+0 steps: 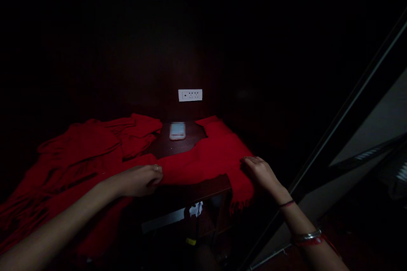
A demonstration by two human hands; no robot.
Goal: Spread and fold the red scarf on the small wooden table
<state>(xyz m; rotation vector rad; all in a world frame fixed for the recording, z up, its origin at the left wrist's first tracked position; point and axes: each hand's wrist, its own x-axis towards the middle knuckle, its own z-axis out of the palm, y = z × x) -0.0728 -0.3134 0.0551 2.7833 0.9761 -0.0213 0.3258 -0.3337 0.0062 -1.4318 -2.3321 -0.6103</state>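
Note:
A red scarf with a fringed end lies over a dark wooden tabletop, and that end hangs off the front right corner. My left hand is at the front edge with its fingers curled in on the fabric; the fingertips are partly hidden. Over on the right side, my right hand rests its stretched fingers on the scarf's outer edge. More red cloth, rumpled in loose folds, spreads to the left beneath and beyond my left forearm.
A phone-like flat object, its face blurred out, lies on the dark tabletop. Behind it is a white wall socket. An open shelf below holds a white item and a small yellow one. A slanted panel edge runs along the right.

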